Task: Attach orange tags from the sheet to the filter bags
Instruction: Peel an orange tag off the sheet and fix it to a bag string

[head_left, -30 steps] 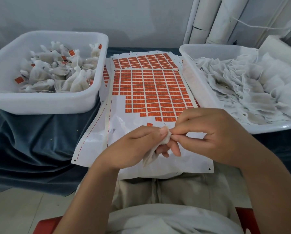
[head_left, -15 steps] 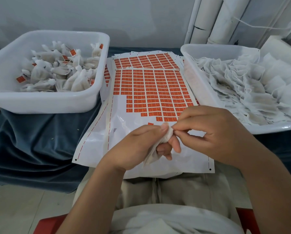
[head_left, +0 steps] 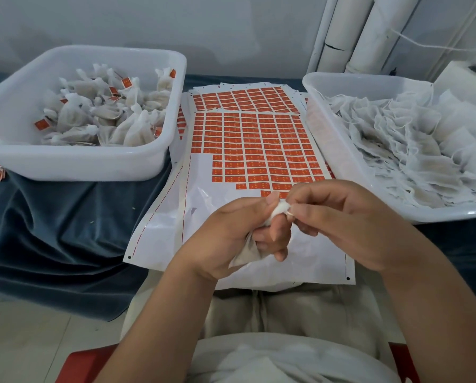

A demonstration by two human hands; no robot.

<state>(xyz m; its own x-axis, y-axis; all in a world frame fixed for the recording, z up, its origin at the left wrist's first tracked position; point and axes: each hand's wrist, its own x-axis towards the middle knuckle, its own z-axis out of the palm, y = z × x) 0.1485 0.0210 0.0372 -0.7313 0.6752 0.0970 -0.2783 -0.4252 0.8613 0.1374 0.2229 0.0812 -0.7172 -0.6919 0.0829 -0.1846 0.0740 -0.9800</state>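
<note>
- The left hand and right hand have edged up the sheet and now overlap the lowest tags.
- More of the bag's bunched top shows.
- The stray lowest tag seems hidden behind the left hand.

This is looking like a small hand-packing workshop set up in a plain room, not a factory line. A white tub at the upper left is holding filled, tagged bags, and a second tub at the right is holding a heap of empty filter bags. Stacked sheets of orange tags are lying between them on a blue cloth, while white pipes are running up the bare wall at the upper right.
</note>
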